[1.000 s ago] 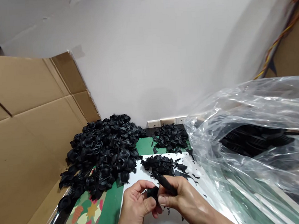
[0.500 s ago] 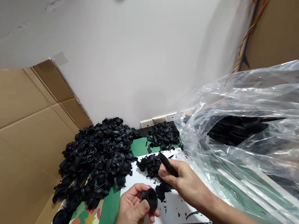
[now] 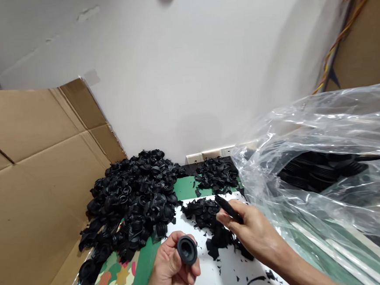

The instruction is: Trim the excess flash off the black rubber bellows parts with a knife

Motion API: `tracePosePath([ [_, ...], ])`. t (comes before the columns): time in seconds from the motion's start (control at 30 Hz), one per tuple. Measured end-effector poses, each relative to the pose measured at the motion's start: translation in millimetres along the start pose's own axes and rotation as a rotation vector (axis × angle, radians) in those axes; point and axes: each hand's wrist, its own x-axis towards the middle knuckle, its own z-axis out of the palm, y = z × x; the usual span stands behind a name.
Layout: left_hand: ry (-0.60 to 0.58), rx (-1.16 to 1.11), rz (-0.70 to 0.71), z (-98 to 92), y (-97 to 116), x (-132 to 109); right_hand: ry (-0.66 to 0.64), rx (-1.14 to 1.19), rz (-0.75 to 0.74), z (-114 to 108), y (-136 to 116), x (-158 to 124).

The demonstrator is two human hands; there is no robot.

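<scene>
My left hand (image 3: 170, 271) is closed around a round black rubber boot (image 3: 187, 250), its open end turned toward me. To its right, my right hand (image 3: 254, 234) grips a slim black tool (image 3: 228, 208) that points up and left. Both hands hover over a white board (image 3: 233, 268) strewn with black rubber scraps (image 3: 207, 216). A large heap of black ribbed rubber parts (image 3: 135, 199) lies just left of the board.
A smaller scrap pile (image 3: 217, 174) sits by the wall. A clear plastic bag (image 3: 324, 171) holding more black parts fills the right side. A cardboard sheet (image 3: 35, 181) stands on the left. Wall sockets (image 3: 210, 154) run along the white wall; coloured wires (image 3: 345, 25) hang at the upper right.
My hands have come apart: the right hand with the tool drew away to the right, and the left hand turned the rubber boot so its opening faces me.
</scene>
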Motion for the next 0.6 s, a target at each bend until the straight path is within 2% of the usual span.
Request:
tracePosePath([
  [0.2,-0.026,-0.052,0.011,-0.9,1,-4,-0.009,0.074,0.037,2,3,-3],
  [0.37,-0.007,-0.079,0.012,-6.3,-2,-4,-0.153,0.131,0.068,8,7,-4],
  [0.6,-0.033,-0.112,0.001,-9.3,-2,-5,-0.106,0.087,0.051,11,6,-4],
])
